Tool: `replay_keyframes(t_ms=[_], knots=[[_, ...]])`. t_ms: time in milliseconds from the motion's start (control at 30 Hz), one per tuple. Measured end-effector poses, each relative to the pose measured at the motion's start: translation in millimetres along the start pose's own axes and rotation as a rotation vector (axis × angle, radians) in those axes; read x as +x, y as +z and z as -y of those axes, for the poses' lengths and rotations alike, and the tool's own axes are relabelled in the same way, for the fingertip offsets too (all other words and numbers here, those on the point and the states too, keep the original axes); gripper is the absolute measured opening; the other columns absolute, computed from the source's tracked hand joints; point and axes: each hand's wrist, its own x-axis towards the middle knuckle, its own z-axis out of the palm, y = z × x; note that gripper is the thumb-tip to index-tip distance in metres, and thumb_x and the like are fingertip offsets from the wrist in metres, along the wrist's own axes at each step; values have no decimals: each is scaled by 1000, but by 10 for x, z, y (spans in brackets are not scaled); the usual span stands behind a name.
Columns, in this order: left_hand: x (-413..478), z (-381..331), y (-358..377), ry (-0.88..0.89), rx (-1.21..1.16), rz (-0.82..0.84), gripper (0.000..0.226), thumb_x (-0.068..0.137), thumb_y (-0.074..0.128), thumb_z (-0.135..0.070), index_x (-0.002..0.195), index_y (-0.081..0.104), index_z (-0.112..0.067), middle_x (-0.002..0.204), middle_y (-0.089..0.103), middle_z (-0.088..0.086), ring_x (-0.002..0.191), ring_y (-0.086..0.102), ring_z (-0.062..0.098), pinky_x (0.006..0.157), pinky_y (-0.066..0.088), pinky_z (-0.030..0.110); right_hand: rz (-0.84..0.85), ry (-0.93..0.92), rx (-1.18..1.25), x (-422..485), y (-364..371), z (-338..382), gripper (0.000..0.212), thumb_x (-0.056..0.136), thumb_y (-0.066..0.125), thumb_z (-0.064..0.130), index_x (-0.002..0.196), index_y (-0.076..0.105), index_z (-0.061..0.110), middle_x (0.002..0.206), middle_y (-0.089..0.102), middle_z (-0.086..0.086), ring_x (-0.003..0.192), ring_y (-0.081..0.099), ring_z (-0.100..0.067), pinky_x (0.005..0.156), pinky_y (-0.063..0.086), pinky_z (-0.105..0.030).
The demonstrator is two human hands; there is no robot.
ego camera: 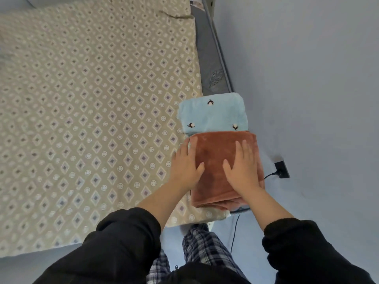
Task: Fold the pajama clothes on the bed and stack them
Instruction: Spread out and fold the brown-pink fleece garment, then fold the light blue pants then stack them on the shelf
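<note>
Status: both pajama pieces in view are folded into rectangles. The brown pajama [217, 175] lies at the 3 o'clock edge of the bed [92, 119]. Its far edge overlaps the near edge of the blue pajama [213, 114], which sits at 12 o'clock from it. We judge the stack only partly formed, because the brown piece covers a narrow strip of the blue one and is not yet squared over it.

The left hand [187, 167] lies flat on the brown piece's 9 o'clock edge. The right hand [245, 167] lies flat toward its 3 o'clock side. The hands are apart, fingers straight, pressing down and gripping nothing.

At 3 o'clock from the pieces, the wall [307, 78] carries a socket [282, 167] with a plug in it. A cable [234, 232] runs down toward 6 o'clock. Both pieces sit at the bed edge beside the wall, so we judge that a push toward 3 o'clock could slide them off.
</note>
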Motion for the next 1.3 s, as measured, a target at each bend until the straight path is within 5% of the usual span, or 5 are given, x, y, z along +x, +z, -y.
replay_keyframes(t_ms=[200, 533, 833, 1133, 1300], knots=[[-457, 511, -991, 24, 303, -169, 65, 98, 23, -52, 153, -6, -33, 161, -14, 1, 147, -19, 23, 112, -12, 58, -115, -164, -278, -221, -319, 1058, 67, 95, 36, 45, 152, 19, 14, 161, 5, -12, 148, -4, -26, 114, -1, -58], [-2383, 2331, -2623, -156, 355, -490, 64, 93, 12, -56, 142, -24, -37, 150, -34, -4, 137, -37, 17, 110, -18, 56, -266, -529, -190, -1742, 18, 3670, 67, 94, 36, 45, 152, 19, 17, 162, -1, -6, 147, -13, -21, 111, -18, -53], [-3893, 3835, -3504, -458, 308, -644, 67, 98, 27, -50, 154, -4, -29, 161, -16, 4, 146, -19, 25, 111, -3, 64, -161, -859, -253, -2872, 920, 5652, 67, 95, 32, 50, 152, 17, 18, 162, 0, -5, 147, -14, -20, 111, -19, -52], [-4627, 5287, -3879, -671, 332, -730, 67, 95, 24, -51, 147, -17, -35, 157, -22, 2, 147, -15, 27, 111, 0, 64, -48, -1070, -169, -3200, 1876, 7256, 65, 95, 36, 47, 151, 19, 18, 162, 4, -4, 147, -9, -19, 113, -12, -53], [-4720, 6226, -4223, -757, 318, -701, 70, 95, 40, -47, 150, 1, -31, 161, 1, 8, 148, 5, 33, 109, 12, 66, 67, -1092, -115, -3149, 2558, 8231, 66, 96, 36, 47, 152, 16, 18, 162, 5, -3, 148, -9, -18, 115, -8, -53]])
